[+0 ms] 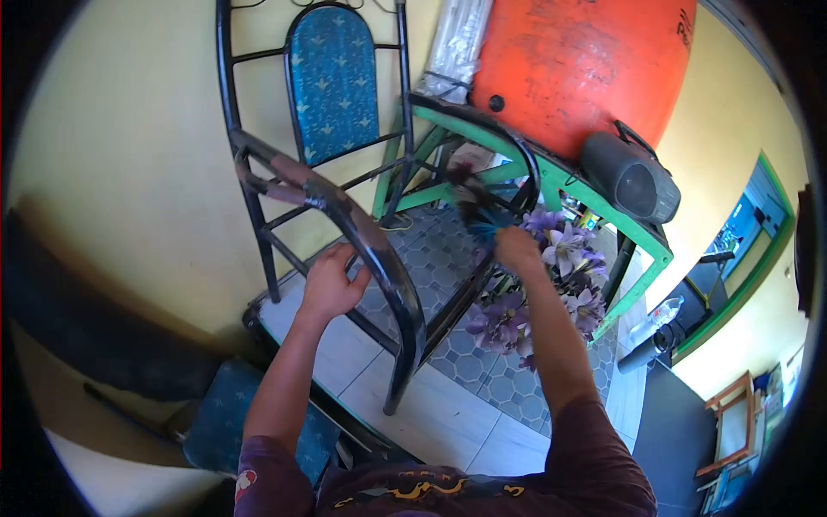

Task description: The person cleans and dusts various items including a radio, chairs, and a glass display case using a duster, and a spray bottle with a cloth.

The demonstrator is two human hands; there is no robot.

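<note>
The left hand [332, 283] is clenched around a thin black metal bar of the black tubular-metal chair frame [379, 250], which stands with no seat pad in it, so the grey patterned floor tiles [448, 258] show through the opening. Just above and to the right of this grasp, the chair's worn curved armrest arches over the hand and runs down into a front leg. Up beyond the grasp rises the chair's backrest with its blue fabric pad printed with small pale motifs [333, 82].

The right hand [515, 248] is closed around the handle of a small brush with dark and teal bristles [479, 209], its tip blurred against the chair's far curved armrest. Directly beneath and beside this hand sits a bunch of purple artificial flowers [551, 276], touching the wrist. Beyond the brush stands a green-painted metal stand [560, 185] carrying a large orange plastic tank [577, 69] and a black portable radio [629, 177]. Below the left forearm, near the person's body, lies a blue cushioned seat pad [215, 422].
</note>
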